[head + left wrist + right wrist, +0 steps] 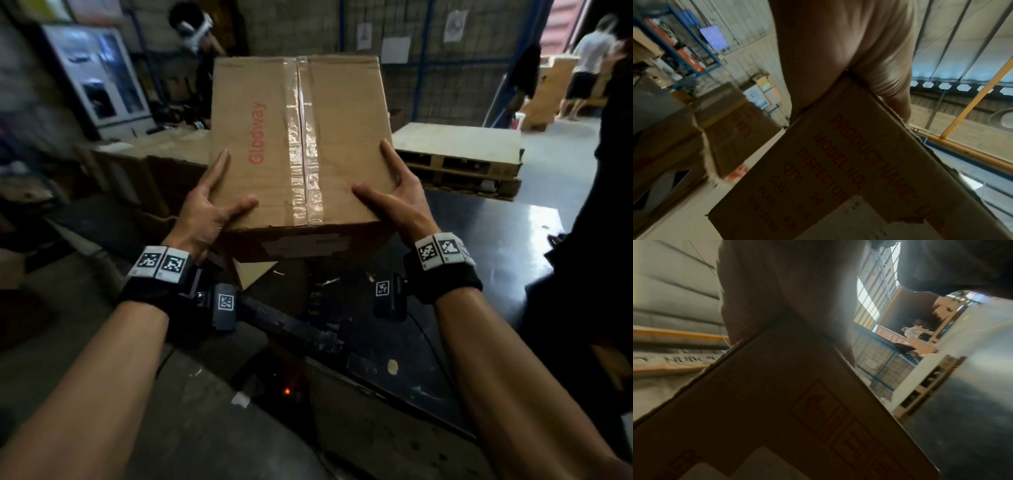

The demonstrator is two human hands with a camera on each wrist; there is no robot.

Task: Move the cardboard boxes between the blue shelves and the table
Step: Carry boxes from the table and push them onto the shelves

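Black table: glossy dark top lay at the right and below the held box; a wooden pallet stood beyond its far edge.
Stacked cartons: brown boxes stood at the left, blurred in the head view.
Blue shelving: a blue-framed rack stood at the upper left of the left wrist view, holding red and brown goods.
Cardboard box: it was held in the air in front of the person, over the near edge of the table. The long axis ran away from the person, parallel to a clear-taped seam down the middle of the top. The red word "Glodway" ran along that axis on the left half.
Left forearm: it was extended forward with a marker band at the wrist.
Left hand: palm pressed to the box's near left corner, thumb lay flat on the top, fingers ran straight along the left edge; spread wide, carrying the box.
Right hand: mirrored at the near right corner, thumb on the top, fingers stretched along the right edge; equally spread, carrying the box.
Side print: red text reading "PRODUCT NAME", "MODEL NO." and "INSPECTOR" showed on the left face.
Bystanders: one person stood behind the box, another at the far right.
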